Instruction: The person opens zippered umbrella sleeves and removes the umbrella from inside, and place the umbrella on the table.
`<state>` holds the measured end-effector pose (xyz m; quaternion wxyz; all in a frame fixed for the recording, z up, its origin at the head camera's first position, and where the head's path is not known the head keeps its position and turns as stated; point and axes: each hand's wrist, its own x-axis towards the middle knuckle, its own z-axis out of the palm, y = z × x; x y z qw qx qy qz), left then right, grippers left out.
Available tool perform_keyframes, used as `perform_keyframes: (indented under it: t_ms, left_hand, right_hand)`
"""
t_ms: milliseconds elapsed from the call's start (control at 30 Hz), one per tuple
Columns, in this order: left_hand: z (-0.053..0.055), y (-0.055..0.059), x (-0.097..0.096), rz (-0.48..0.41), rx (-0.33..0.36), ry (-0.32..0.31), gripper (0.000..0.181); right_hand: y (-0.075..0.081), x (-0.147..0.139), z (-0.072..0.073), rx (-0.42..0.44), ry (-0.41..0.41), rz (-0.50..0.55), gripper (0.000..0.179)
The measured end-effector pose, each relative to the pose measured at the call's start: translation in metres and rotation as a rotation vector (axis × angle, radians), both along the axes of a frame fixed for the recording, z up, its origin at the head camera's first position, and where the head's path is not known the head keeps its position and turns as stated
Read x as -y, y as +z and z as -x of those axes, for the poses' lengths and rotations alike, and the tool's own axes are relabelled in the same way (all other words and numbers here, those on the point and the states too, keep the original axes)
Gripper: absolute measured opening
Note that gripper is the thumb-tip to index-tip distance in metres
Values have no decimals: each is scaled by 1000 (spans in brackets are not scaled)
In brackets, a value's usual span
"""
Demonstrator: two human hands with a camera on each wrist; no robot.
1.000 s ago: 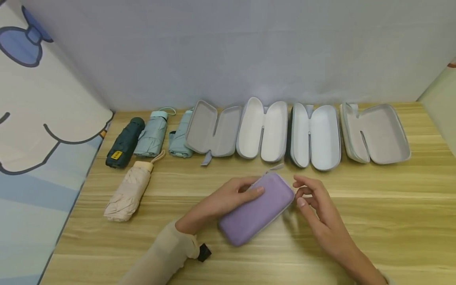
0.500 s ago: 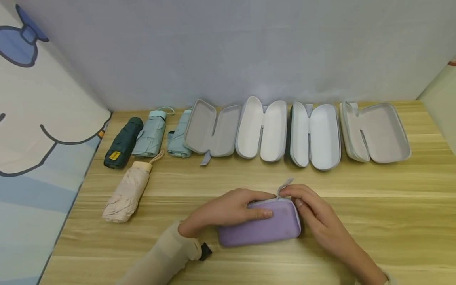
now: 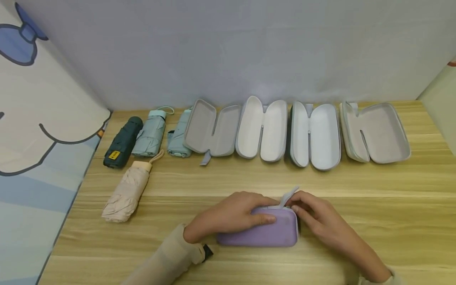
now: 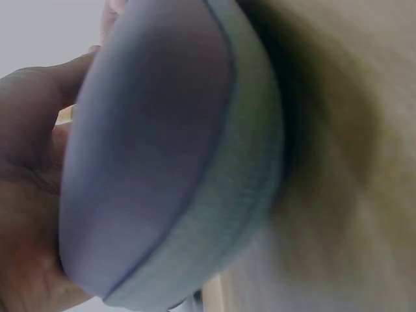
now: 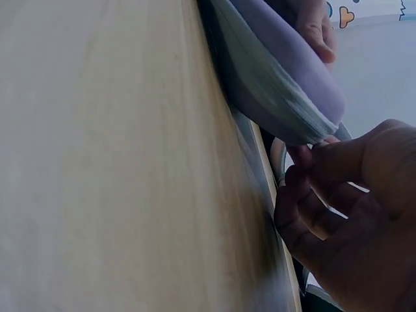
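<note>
A purple zip case (image 3: 261, 236) lies shut near the front of the table, its long side level in the head view. My left hand (image 3: 233, 215) grips it from the left, thumb over its top and fingers along the far side. At its far right corner stands a pale grey strap (image 3: 289, 195). There my right hand (image 3: 322, 215) pinches the zipper pull, which its fingertips mostly hide. In the right wrist view, thumb and forefinger meet at the tip of the case's pale zip band (image 5: 276, 81). The left wrist view shows the case's rounded end close up, beside my left palm (image 4: 29, 214).
Several opened cases, such as the white-lined one (image 3: 273, 132) and the grey-lined one (image 3: 386, 134), line the back. To the left lie folded umbrellas: dark green (image 3: 122, 142), light teal (image 3: 150, 134), another teal (image 3: 179, 136) partly behind a case, and beige (image 3: 129, 192).
The purple case has turned from slanted to level and come nearer the front edge. My right hand has moved from beside it to its far right corner, where the fingertips now pinch.
</note>
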<state>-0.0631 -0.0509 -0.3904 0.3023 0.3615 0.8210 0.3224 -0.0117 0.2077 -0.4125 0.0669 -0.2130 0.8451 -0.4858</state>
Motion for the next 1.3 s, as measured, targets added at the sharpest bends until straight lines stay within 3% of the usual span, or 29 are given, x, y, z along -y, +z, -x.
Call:
perform_keyframes:
  t_ms: [200, 333, 733, 833, 967, 1067, 1167, 1300]
  left_hand:
    - [0, -5, -3, -24, -63, 32, 45]
    - [0, -7, -3, -40, -91, 37, 41]
    - [2, -9, -4, -40, -107, 46, 33]
    - [1, -7, -2, -23, -121, -13, 38]
    - [-8, 1, 2, 32, -177, -139, 69]
    - [-15, 7, 5, 40, -215, -197, 87]
    - [-23, 9, 8, 46, -288, -224, 94]
    - [-32, 11, 12, 94, -409, -276, 97]
  right_hand:
    - [-2, -4, 2, -34, 12, -15, 28]
    - [-4, -7, 2, 3, 36, -27, 28]
    - [-6, -12, 2, 58, 145, 9, 26]
    - [-7, -12, 1, 52, 145, -30, 29]
    - [-7, -13, 0, 77, 143, -46, 32]
    - [-7, -14, 0, 133, 151, -21, 30]
    - [-8, -13, 0, 157, 168, 0, 29]
    - [-10, -13, -1, 110, 175, -2, 29]
